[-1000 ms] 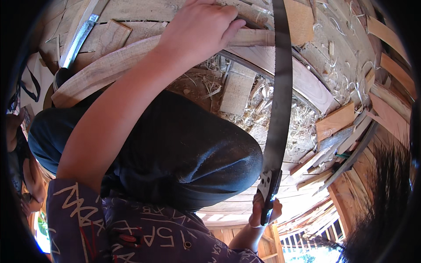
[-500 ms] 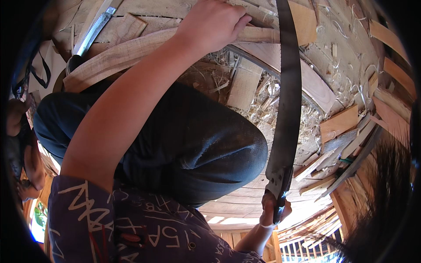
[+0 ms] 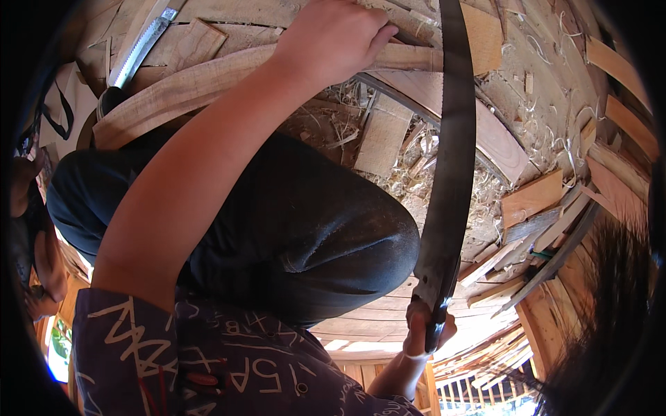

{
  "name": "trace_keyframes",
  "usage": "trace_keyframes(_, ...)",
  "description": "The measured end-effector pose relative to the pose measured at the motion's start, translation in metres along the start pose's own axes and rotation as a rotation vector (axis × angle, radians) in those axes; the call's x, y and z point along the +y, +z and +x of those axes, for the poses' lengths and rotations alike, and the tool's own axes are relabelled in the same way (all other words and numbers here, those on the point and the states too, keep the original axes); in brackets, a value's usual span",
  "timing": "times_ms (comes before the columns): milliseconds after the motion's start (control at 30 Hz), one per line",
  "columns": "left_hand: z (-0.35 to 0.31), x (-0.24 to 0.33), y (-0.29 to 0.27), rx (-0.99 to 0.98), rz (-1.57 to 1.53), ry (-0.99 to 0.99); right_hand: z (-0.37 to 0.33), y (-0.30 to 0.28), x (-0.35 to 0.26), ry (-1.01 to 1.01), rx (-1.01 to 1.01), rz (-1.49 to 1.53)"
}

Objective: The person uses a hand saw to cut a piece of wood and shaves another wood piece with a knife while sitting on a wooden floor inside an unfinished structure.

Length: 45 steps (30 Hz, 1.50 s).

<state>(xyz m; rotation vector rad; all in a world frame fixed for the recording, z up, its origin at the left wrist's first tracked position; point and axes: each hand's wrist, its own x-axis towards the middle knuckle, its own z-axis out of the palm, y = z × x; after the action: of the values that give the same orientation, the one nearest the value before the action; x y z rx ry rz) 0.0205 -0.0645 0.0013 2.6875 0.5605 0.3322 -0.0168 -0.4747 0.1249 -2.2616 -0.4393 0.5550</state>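
Note:
My left hand [image 3: 336, 38] is closed over a long, curved wooden board [image 3: 180, 89] that lies across the upper part of the view. Its fingertips are partly hidden at the top edge. In my right hand [image 3: 423, 334], low on the right, is the dark handle of a hand saw [image 3: 454, 152]. The saw's long blade runs upward past my bent knee, toothed edge to the left, and crosses the board's right end. Whether the teeth are in a cut cannot be made out.
Another saw [image 3: 144, 48] with a bright blade lies at the upper left. Wood shavings [image 3: 409, 170] and flat offcuts [image 3: 383, 135] cover the floor beyond my knee [image 3: 374, 243]. Several strips of wood [image 3: 548, 236] are heaped at the right. Part of another person [image 3: 45, 256] shows at the left edge.
The saw and my right hand have drawn slightly back toward me, with the handle a little lower and further left. My left hand stays on the board.

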Motion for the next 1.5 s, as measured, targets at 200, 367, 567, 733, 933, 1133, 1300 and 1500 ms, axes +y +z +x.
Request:
trace_keyframes(200, 0.001, 0.004, 0.007, -0.015, -0.046, 0.017, 0.080, 0.037, -0.019, -0.116, -0.052, 0.119)
trace_keyframes(367, -0.002, -0.002, 0.002, -0.058, 0.010, -0.013, 0.079, 0.031, -0.032, -0.100, -0.133, 0.033)
trace_keyframes(567, 0.003, -0.001, 0.003, 0.006, -0.030, -0.002, 0.019, -0.015, -0.012, 0.131, -0.005, -0.251)
trace_keyframes(733, 0.003, -0.003, 0.004, -0.051, -0.050, -0.045, 0.122, 0.042, -0.059, -0.068, -0.207, 0.101)
trace_keyframes(933, 0.002, -0.008, 0.003, 0.011, -0.025, -0.006, 0.016, -0.015, -0.020, 0.089, -0.030, 0.005)
trace_keyframes(1133, -0.001, -0.003, 0.007, 0.004, -0.013, -0.011, 0.119, 0.036, -0.051, -0.056, -0.179, 0.131)
trace_keyframes(1300, 0.003, -0.004, -0.002, -0.097, -0.007, -0.057, 0.074, 0.028, -0.033, -0.145, -0.049, -0.004)
trace_keyframes(1500, 0.003, -0.009, 0.011, -0.019, -0.056, 0.007, 0.048, 0.008, -0.016, -0.060, -0.023, 0.021)
